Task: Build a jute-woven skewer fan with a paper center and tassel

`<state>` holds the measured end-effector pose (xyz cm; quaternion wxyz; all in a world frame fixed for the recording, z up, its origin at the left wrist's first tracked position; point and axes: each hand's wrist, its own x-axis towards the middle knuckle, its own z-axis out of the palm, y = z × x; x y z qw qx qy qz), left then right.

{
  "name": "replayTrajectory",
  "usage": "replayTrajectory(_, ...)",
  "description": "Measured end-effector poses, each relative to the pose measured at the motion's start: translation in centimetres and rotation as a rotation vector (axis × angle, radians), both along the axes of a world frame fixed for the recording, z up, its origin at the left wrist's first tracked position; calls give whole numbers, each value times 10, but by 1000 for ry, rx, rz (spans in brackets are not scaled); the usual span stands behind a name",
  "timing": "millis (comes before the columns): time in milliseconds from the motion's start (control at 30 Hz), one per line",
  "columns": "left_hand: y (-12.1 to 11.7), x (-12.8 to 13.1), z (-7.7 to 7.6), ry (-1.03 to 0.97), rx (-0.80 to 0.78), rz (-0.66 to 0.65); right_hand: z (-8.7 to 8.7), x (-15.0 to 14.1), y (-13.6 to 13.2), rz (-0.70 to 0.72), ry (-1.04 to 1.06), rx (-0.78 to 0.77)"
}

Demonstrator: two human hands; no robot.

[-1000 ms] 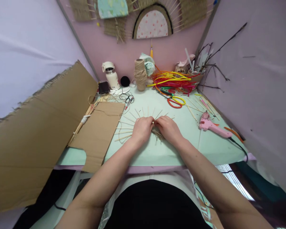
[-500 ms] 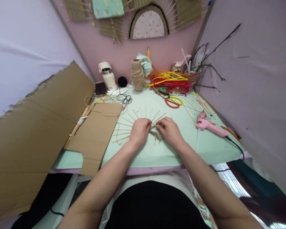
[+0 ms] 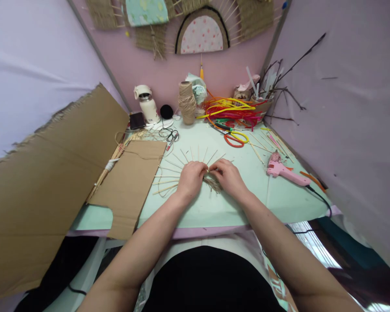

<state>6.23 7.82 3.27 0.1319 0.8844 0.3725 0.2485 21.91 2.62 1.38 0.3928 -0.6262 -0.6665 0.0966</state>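
Thin pale wooden sticks [image 3: 169,176] fan out in a sunburst on the mint-green tabletop. My left hand [image 3: 191,177] rests over the middle of the fan, its thumb and fingers pinched on a short bit of twine. Facing it, my right hand [image 3: 226,174] pinches the same twine, fingertips almost touching the left ones. Just below the fingertips lies a frayed bundle of brown twine strands [image 3: 212,183]. The centre of the fan is mostly hidden under both hands.
Cardboard [image 3: 139,173] lies left of the fan. A pink glue gun [image 3: 287,171] with a cord is at right, scissors [image 3: 235,139] behind the hands. Farther back stand a twine spool [image 3: 186,104], a cream bottle [image 3: 148,106] and red and yellow pipe cleaners [image 3: 230,110].
My right hand has shifted slightly left, bringing its fingertips closer to the left ones. The small twine loop between them has drawn smaller. My left hand stays in place.
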Motion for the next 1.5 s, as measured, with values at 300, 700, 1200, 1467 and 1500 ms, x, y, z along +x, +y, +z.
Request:
replayTrajectory(300,-1,0,1,109,39,-28,3,-1,-5,-17,-206,23)
replayTrajectory(700,-6,6,4,79,16,19,1,-3,-7,-36,-427,25)
replayTrajectory(1200,-3,6,0,20,-23,11,-1,-1,-4,-4,-176,59)
replayTrajectory(1467,1,5,-5,-57,-61,32,-3,4,-4,-49,-60,-5)
replayTrajectory(1500,1,5,-5,-61,-59,31,-3,3,-4,-51,-53,-20)
